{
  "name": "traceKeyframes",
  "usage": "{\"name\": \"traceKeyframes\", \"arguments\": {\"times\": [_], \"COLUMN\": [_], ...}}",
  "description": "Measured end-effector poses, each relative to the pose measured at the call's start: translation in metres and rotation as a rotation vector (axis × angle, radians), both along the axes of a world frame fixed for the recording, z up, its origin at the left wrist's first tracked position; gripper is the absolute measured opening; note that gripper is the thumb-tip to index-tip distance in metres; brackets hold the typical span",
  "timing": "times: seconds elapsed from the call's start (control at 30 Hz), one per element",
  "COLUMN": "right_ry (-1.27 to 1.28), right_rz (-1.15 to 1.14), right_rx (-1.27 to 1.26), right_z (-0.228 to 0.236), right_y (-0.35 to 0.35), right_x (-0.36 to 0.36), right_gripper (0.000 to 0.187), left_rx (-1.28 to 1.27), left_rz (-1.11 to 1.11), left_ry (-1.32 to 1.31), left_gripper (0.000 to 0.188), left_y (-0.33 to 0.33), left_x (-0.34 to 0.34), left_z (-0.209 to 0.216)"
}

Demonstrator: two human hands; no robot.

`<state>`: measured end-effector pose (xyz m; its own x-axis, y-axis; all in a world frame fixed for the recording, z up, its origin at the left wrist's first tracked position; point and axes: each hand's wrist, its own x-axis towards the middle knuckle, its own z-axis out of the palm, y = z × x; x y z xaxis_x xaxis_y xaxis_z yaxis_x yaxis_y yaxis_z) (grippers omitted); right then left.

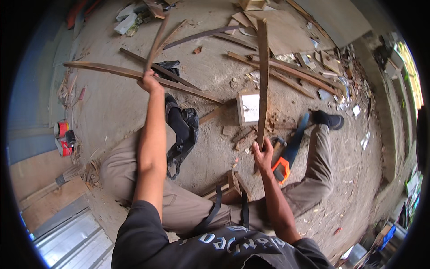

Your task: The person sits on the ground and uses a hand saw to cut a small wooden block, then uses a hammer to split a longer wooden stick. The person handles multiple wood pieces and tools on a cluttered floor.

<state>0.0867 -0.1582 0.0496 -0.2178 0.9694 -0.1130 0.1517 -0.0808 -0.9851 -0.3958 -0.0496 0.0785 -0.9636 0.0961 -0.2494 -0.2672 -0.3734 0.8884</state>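
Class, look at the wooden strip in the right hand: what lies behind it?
Behind the wooden strip, a white-faced box shows on its left and loose timber on both sides. The box's right edge is covered and cannot be seen.

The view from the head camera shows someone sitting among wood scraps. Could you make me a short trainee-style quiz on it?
1. On which side of the right hand does the blue-bladed, orange-handled handsaw lie: A, left; B, right?
2. True or false: the right hand grips that saw.
3. Fill in: the left hand holds a narrow brown strip made of ____.

Key: 1, B. 2, false; it grips a long brown wooden strip. 3, wood.
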Motion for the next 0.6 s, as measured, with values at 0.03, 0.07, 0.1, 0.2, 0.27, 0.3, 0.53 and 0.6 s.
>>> {"name": "traceKeyframes", "arguments": {"times": [0.03,0.07,0.1,0.2,0.27,0.3,0.53,0.6], "right_ry": [0.026,0.058,0.123,0.196,0.129,0.148,0.202,0.190], "right_rz": [0.015,0.032,-0.019,-0.111,-0.051,-0.058,-0.156,-0.194], "right_rx": [0.037,0.085,0.135,0.152,0.169,0.186,0.201,0.228], "right_z": [0.011,0.026,0.040,0.048,0.057,0.059,0.068,0.073], "right_y": [0.000,0.007,0.012,0.029,0.041,0.044,0.051,0.048], "right_x": [-0.004,-0.014,-0.020,-0.017,-0.011,-0.011,0.001,0.008], "right_gripper": [0.019,0.017,0.015,0.014,0.015,0.016,0.021,0.023], "left_rx": [0.047,0.104,0.118,0.171,0.201,0.220,0.279,0.257], "left_rz": [-0.103,-0.205,-0.262,-0.474,-0.592,-0.662,-0.868,-0.916], "left_ry": [0.076,0.158,0.245,0.302,0.296,0.338,0.305,0.334], "left_gripper": [0.053,0.055,0.041,0.030,0.031,0.037,0.049,0.047], "left_y": [-0.018,-0.027,-0.027,-0.036,-0.042,-0.046,-0.065,-0.066], "left_x": [-0.016,-0.027,-0.011,0.029,0.052,0.057,0.116,0.124], "left_z": [0.013,0.031,0.056,0.112,0.130,0.131,0.095,0.087]}}
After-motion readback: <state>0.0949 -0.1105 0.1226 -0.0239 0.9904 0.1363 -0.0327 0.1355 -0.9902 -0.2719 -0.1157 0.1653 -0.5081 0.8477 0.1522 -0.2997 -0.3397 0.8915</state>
